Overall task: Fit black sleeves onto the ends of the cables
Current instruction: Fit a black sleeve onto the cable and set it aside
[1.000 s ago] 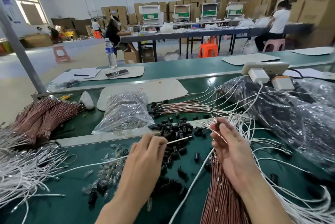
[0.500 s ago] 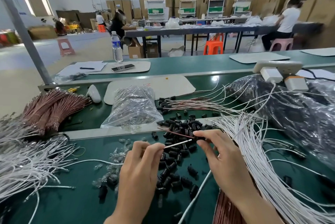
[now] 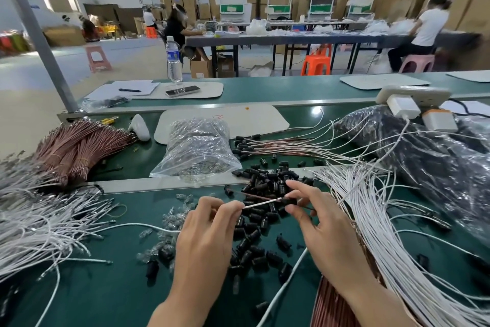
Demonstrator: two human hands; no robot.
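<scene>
Left hand [image 3: 204,242]: thumb and forefinger pinch a white cable [image 3: 261,203] just behind its end. Right hand [image 3: 326,231]: fingertips pinch one black sleeve [image 3: 289,200] at the cable tip; how far on, cannot tell. Both are held just above the loose sleeve pile [image 3: 254,220] on the green belt [image 3: 106,287]. Bare belt lower left of the hands; white cable bundles crowd the left [image 3: 39,226] and right [image 3: 371,220]. Beyond the pile: metal rail [image 3: 127,185], clear bag [image 3: 196,151], brown cable bundle [image 3: 77,146]
</scene>
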